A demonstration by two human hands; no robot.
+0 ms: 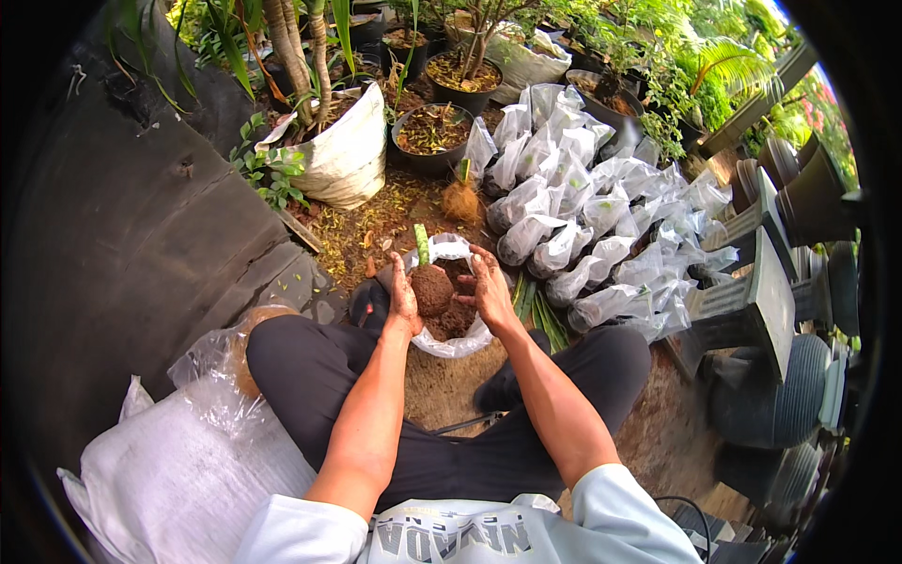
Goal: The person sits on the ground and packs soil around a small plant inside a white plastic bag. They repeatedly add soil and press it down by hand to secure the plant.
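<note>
My left hand (402, 296) cups the left side of a round, soil-covered root ball (434, 291) with an upright, mottled green shoot (422, 244), held over a clear plastic bag (449, 349) containing loose dark soil (453, 321). My right hand (487, 287), dirty with soil, is at the bag's right side, fingers spread and curved toward the ball; whether they touch it is unclear. Just beyond the bag, a similar shoot on a brown, fibrous ball (459, 200) rests on the ground.
Several white bagged seedlings (592, 263) stand to the right, stacked dark pots (766, 395) along the right edge. Potted plants (430, 132) and a white sack planter (334, 174) are behind. A dark sheet (122, 263) and pale sack (188, 451) lie left. My crossed legs surround the bag.
</note>
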